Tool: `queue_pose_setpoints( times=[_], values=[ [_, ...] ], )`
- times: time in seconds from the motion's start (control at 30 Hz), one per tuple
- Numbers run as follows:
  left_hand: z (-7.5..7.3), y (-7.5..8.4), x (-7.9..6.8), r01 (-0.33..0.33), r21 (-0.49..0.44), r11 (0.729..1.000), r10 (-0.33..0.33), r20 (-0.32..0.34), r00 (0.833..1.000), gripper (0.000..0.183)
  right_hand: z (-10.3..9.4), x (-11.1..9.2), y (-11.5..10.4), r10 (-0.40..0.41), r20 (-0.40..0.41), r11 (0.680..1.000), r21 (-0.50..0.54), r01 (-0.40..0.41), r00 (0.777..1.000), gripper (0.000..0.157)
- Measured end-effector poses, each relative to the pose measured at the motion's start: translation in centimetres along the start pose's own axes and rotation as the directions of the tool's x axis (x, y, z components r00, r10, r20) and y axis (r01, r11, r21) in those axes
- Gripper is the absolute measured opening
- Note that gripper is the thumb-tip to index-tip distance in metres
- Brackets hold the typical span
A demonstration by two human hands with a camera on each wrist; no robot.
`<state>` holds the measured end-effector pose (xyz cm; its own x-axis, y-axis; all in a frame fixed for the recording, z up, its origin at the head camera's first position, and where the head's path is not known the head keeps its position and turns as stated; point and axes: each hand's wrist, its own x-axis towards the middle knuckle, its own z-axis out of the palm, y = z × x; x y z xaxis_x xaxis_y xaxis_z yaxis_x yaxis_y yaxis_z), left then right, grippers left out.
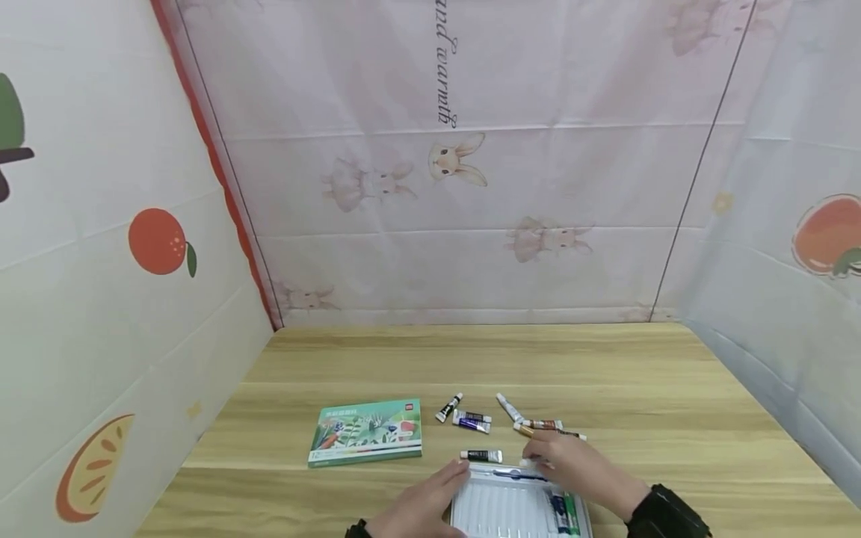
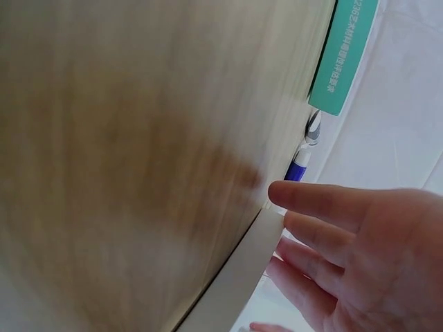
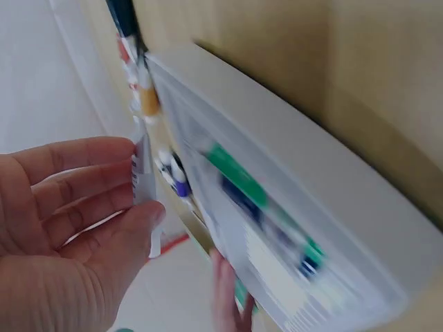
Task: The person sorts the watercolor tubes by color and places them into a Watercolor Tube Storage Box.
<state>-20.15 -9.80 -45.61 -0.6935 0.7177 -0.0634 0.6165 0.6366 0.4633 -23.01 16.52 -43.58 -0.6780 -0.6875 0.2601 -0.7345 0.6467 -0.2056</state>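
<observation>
A white plastic paint tray [image 1: 504,511] lies at the front of the table. In its right part sit a dark blue paint tube [image 1: 560,512] and a green paint tube [image 1: 572,514]; a thin paintbrush [image 1: 518,474] lies along the far side. My right hand [image 1: 581,465] is over the tray's far right corner. In the right wrist view it pinches a white paint tube [image 3: 144,176] between thumb and fingers. My left hand [image 1: 420,508] rests against the tray's left edge with its fingers [image 2: 318,200] nearly straight, holding nothing.
A green paint box [image 1: 366,432] lies left of the tray. Beyond the tray are scattered paint tubes: a black one [image 1: 481,456], a purple one [image 1: 471,424], a white one [image 1: 509,408] and a brown one [image 1: 543,424]. Fabric walls enclose the wooden table [image 1: 625,373].
</observation>
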Motion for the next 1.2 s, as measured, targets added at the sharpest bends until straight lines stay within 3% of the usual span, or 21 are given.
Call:
queue_pose_setpoints(
  times=[0.33, 0.57, 0.8, 1.07, 1.2],
  values=[
    [0.1, 0.0, 0.0, 0.02, -0.003, 1.0, -0.02, -0.005, 1.0, 0.085, 0.2, -1.3, -2.3, -0.061, 0.026, 0.991, 0.12, 0.057, 0.998, 0.023],
    [0.1, 0.1, 0.1, 0.051, -0.017, 0.999, -0.051, 0.007, 0.999, 0.083, 0.4, -1.9, -3.2, -0.093, 0.091, 0.967, 0.244, 0.068, 0.991, 0.022],
    [0.1, 0.1, 0.2, 0.039, -0.01, 0.999, -0.039, 0.017, 0.999, 0.083, 1.0, -3.0, -2.7, -0.129, 0.079, 0.965, 0.238, 0.107, 0.988, 0.023],
    [0.1, 0.2, 0.1, 0.033, -0.02, 0.999, -0.033, 0.014, 0.999, 0.083, 1.6, -4.0, -1.7, -0.296, -0.03, 0.946, 0.127, 0.297, 0.955, 0.017],
    [0.0, 0.3, 0.1, 0.043, -0.035, 0.998, -0.043, 0.018, 0.999, 0.082, 1.5, -4.1, -1.7, -0.29, -0.043, 0.946, 0.138, 0.293, 0.956, 0.018]
  ],
)
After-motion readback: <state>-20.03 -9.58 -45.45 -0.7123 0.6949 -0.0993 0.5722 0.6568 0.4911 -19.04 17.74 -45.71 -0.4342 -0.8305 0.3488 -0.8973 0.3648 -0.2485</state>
